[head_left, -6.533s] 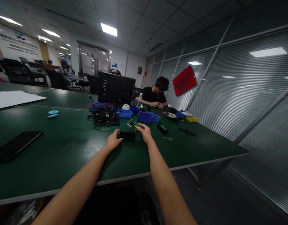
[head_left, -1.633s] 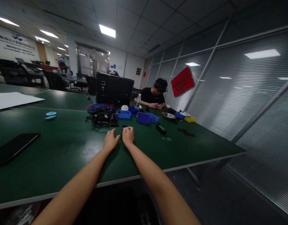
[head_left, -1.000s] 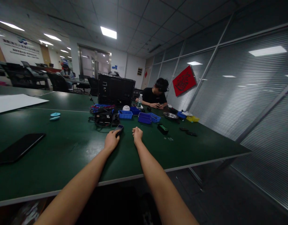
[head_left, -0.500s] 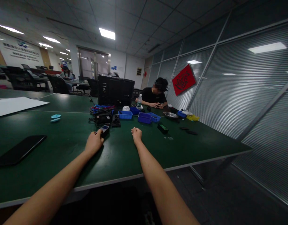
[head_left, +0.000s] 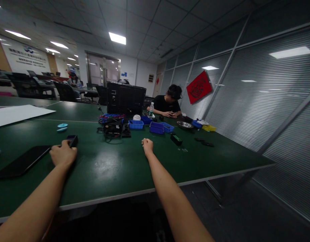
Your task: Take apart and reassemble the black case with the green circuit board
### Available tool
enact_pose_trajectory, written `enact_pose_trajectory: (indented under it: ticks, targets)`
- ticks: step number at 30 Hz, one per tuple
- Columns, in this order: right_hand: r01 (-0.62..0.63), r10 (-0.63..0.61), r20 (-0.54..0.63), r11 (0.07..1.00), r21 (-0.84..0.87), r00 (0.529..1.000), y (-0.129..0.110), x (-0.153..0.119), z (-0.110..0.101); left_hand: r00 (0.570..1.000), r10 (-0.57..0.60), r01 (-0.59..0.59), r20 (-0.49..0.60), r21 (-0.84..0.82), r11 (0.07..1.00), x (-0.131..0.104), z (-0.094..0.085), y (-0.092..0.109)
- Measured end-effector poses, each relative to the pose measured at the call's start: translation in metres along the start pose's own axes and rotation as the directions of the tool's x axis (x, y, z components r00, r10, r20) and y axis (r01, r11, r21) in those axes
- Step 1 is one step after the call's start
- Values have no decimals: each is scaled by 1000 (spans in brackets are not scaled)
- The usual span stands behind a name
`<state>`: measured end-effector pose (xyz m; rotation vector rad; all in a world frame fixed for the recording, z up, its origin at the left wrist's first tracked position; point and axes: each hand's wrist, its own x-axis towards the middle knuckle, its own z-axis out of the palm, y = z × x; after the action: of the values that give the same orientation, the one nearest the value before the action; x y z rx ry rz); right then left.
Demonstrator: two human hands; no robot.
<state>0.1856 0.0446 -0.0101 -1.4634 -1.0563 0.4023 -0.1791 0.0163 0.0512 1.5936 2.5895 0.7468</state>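
Note:
My left hand (head_left: 63,154) grips a small dark device with a screen (head_left: 72,140), just right of a flat black panel (head_left: 22,161) on the green table (head_left: 107,181). A light blue object (head_left: 62,127) lies beyond that device. Near the table's middle my right hand (head_left: 147,147) rests closed; whatever its fingers may hold is hidden. Farther back are a blue tray (head_left: 136,124), a darker blue bin (head_left: 156,127) and a black adapter-like box with cables (head_left: 113,129). To the right of my right hand stands a black and green box (head_left: 176,139).
A large black monitor-like unit (head_left: 126,98) stands at the back, with a bottle (head_left: 151,110) beside it. Across the table a person in black (head_left: 166,103) leans over their hands. A metal bowl (head_left: 185,125) and yellow tray (head_left: 208,128) sit back right; white sheet (head_left: 18,114) at left.
My left hand has moved left with the small device, away from the cables and toward the black panel. My right hand stays closed in nearly the same place. The view has shifted slightly.

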Motion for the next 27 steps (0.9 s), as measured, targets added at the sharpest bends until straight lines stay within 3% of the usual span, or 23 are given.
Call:
enact_pose_trajectory:
  ticks: [4,9,18,23,27]
  targets:
    - [28,-28,3,1000,-10,1000,3,2,2,993,-87,82,-86,-51,995,6,2,-8]
    - [14,-14,10,1000,-12,1000,0,0,1,981,-102,83,-167,-122,989,2,-4,-7]
    - [0,0,12,1000,5,1000,-6,-3,-1,998,-33,32,49,11,999,11,-8,-5]
    - [30,-30,18,999,-14,999,-5,-3,0,985,128,-132,117,26,991,-11,-12,15]
    - [39,-39,21,999,-24,999,-3,-2,0,928,350,-355,129,18,935,-37,-2,42]
